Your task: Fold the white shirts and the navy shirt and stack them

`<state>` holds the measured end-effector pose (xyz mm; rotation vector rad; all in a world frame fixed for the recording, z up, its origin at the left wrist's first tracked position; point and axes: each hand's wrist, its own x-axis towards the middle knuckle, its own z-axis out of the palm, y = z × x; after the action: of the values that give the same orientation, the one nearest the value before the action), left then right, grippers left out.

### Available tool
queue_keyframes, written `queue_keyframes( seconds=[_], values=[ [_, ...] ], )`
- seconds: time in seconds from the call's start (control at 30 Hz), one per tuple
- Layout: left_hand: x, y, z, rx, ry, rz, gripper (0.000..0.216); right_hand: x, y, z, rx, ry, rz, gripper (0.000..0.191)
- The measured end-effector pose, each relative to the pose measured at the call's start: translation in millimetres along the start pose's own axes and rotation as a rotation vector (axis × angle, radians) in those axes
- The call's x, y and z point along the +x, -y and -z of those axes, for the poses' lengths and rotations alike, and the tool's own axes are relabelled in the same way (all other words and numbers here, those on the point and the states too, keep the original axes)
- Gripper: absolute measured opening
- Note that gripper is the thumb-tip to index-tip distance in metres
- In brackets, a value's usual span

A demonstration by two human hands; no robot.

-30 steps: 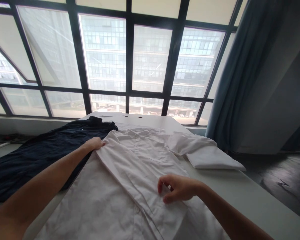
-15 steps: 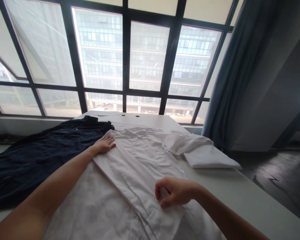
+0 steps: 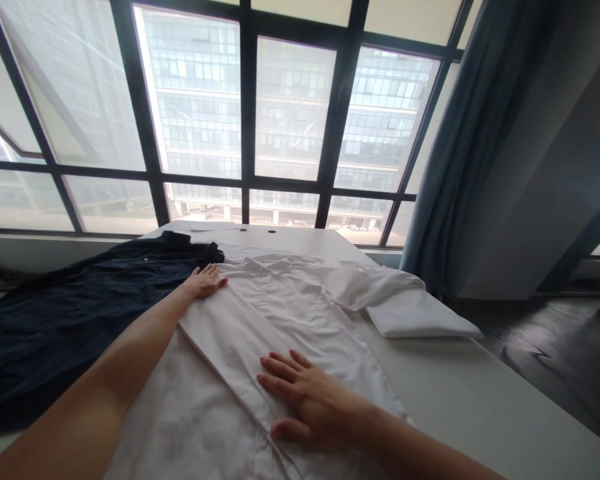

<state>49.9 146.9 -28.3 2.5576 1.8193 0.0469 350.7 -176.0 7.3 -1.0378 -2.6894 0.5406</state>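
A white button-up shirt (image 3: 290,303) lies front up on the table, its collar toward the window. One sleeve (image 3: 230,333) is folded diagonally across its front. My left hand (image 3: 207,281) rests flat at the shoulder end of that sleeve, fingers stretched out. Lower on the shirt, my right hand (image 3: 305,400) is spread palm down over the folded sleeve and the front. The other sleeve (image 3: 375,287) reaches out to the right, bunched and wrinkled. Neither hand grips the cloth.
To the left lies a dark navy shirt (image 3: 95,307), close beside the white one. A folded white cloth (image 3: 425,320) sits at the right under the loose sleeve. The white table (image 3: 460,380) ends at a right edge; windows and a blue curtain (image 3: 445,167) stand behind.
My right hand has gone from curled fingers to spread and flat, moving left over the folded sleeve. My left hand stays at the shoulder. The sleeve looks smoother.
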Motion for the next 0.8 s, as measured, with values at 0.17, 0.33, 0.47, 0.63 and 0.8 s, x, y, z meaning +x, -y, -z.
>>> queue_keyframes(
  seconds=[0.17,0.33,0.47,0.63,0.8],
  values=[
    [-5,-8,12,-0.055,-0.105,-0.044,0.052,-2,-3,1,0.025,0.085,0.012,0.085],
    [-35,-40,14,-0.051,-0.133,-0.096,0.05,-3,0,5,0.043,0.093,0.007,0.087],
    [-98,-75,-12,-0.052,-0.1,-0.301,0.068,-2,2,5,0.022,0.088,0.016,0.086],
    [-154,-78,-23,-0.089,0.046,-0.403,0.077,-2,3,2,-0.01,0.1,0.006,0.086],
    [-129,-33,-3,-0.034,0.077,-0.161,0.082,-3,3,1,-0.019,0.097,-0.003,0.085]
  ],
)
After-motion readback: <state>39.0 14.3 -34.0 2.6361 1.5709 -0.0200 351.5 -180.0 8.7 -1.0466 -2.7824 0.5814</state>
